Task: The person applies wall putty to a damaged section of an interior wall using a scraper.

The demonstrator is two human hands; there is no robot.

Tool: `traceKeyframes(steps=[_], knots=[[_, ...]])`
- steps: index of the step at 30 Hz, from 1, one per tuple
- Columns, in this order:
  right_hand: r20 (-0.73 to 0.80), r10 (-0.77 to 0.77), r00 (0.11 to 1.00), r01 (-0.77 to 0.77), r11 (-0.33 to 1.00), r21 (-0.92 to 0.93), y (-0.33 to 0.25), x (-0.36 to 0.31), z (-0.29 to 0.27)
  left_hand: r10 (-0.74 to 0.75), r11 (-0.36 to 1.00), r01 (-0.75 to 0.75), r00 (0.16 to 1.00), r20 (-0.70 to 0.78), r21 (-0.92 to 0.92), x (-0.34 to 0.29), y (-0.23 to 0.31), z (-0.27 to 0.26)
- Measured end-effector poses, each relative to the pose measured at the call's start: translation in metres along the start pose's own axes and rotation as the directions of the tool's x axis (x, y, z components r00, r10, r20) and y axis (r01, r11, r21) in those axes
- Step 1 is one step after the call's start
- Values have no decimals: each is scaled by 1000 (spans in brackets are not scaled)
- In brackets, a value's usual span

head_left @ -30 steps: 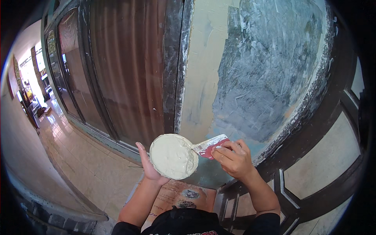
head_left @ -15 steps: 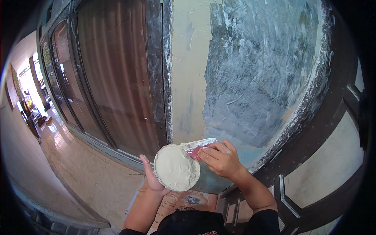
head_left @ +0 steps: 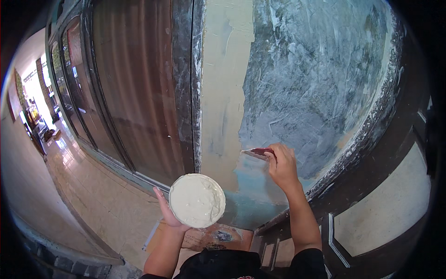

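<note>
A round tub point(head_left: 171, 197) filled with thick cream putty point(head_left: 197, 200) rests in my left hand point(head_left: 168, 211), which supports it from the left and beneath. The thumb stands out beside its rim; the other fingers are hidden under it. In my right hand point(head_left: 282, 165) is a putty knife point(head_left: 261, 152) with a red handle, its blade pointing left. The blade's tip is at the ragged edge where a smooth cream strip point(head_left: 226, 93) meets the patchy grey-blue wall point(head_left: 306, 88). Whether the blade touches the wall is hard to tell.
Left of the strip stands a dark window frame point(head_left: 185, 83) with a brown curtain point(head_left: 134, 83) behind glass. Dark panelled woodwork point(head_left: 371, 186) runs along the right. Below lie a printed cardboard sheet point(head_left: 195, 239) and a tiled floor point(head_left: 97, 200).
My right hand has lifted the putty knife off the tub and carried it up and right to the wall. The tub in my left hand has shifted slightly left.
</note>
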State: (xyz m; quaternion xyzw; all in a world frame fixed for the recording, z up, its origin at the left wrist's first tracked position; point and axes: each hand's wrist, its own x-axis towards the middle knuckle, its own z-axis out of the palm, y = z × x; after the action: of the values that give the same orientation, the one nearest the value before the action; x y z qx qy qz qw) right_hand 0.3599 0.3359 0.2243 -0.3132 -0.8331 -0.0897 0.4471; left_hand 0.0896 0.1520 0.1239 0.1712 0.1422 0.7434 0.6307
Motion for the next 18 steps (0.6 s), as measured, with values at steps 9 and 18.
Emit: traceKeyframes(steps=[9,18], knots=[[-31,159,987,-156,984,81,8,56,0,63,998,-63,997,43,3,6,35,-10],[-210,-103,972,58,976,-210,-3,173,-44,167,985,-169,985,-35,-39,15,48,-1]])
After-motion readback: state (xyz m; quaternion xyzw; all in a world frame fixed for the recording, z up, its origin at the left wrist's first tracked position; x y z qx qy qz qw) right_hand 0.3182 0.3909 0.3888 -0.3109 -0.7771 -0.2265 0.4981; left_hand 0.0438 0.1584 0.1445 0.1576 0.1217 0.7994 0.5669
